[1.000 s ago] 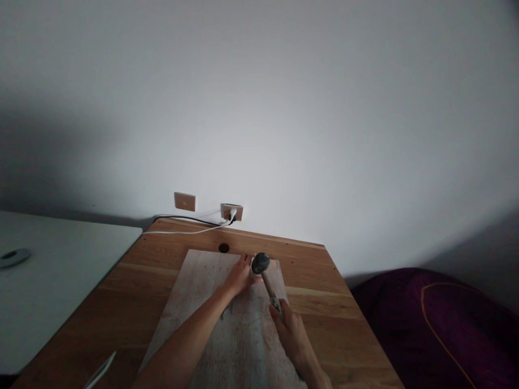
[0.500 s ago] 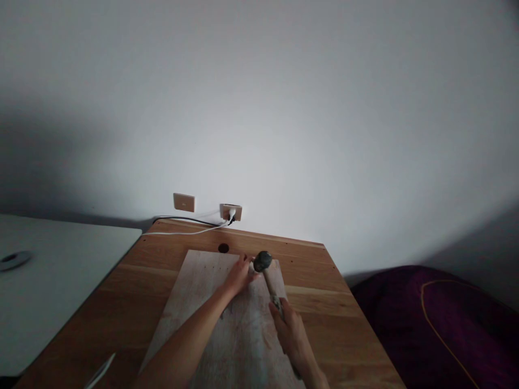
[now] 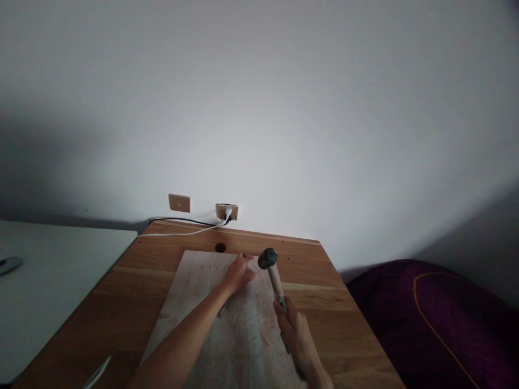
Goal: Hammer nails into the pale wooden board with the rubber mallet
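At the lower left of the frame a thin pale piece (image 3: 97, 373) lies on the wooden table (image 3: 336, 319), out of the way of the blow. Lower centre-right, your right hand (image 3: 295, 330) is wrapped around the handle of the mallet (image 3: 275, 281); a loose or sweaty grip there could let it twist and strike off-line. The whitish board (image 3: 239, 346) fills the lower centre, resting on the tabletop, with no clamp in sight, so a hard or slanting hit might make it skid. Small dark bits (image 3: 223, 309) lie on it beside your left forearm, and your sleeveless arm could sweep them off. Further up, the mallet's dark head hangs just right of your left hand (image 3: 237, 274), whose fingers are at the board's far part; whether they pinch something I cannot tell. A swing drifting leftward could catch those fingertips. Beyond, left of centre, a dark round hole (image 3: 220, 247) could swallow anything small that bounces, and the white cable (image 3: 182, 234) could be snagged if the board slides back.
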Action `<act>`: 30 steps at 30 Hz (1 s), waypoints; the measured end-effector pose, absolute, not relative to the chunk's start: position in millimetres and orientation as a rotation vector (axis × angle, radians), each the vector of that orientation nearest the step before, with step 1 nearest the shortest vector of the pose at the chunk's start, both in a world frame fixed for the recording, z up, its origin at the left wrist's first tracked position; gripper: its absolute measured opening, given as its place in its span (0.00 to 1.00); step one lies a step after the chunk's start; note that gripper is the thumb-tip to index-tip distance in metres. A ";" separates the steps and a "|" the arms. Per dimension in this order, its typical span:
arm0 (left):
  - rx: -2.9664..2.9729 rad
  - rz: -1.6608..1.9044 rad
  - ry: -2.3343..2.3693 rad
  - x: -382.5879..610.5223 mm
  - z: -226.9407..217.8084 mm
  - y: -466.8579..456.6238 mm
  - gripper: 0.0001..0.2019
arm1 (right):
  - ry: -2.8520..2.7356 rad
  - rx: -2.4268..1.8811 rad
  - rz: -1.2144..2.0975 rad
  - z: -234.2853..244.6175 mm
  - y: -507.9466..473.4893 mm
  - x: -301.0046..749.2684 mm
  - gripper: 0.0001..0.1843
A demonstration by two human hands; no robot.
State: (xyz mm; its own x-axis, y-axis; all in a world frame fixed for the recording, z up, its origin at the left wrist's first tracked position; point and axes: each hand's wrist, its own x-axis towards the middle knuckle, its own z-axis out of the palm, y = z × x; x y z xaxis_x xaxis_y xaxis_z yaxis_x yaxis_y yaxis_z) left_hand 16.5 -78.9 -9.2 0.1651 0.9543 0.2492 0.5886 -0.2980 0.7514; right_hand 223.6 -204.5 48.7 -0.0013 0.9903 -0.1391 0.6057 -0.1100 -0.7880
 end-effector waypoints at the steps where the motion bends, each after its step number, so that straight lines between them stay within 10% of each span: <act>1: 1.944 0.990 1.477 16.9 -9.7 -79.2 0.26 | -1.672 -1.739 0.950 51.2 -201.9 218.9 0.30; 9: 1.892 0.995 1.472 17.8 -5.8 -81.5 0.36 | -1.773 -1.663 0.889 41.4 -195.0 203.5 0.26; 30: 2.242 0.702 1.166 -36.8 34.8 -115.3 0.12 | -1.516 -1.807 0.898 -16.0 -242.3 249.9 0.31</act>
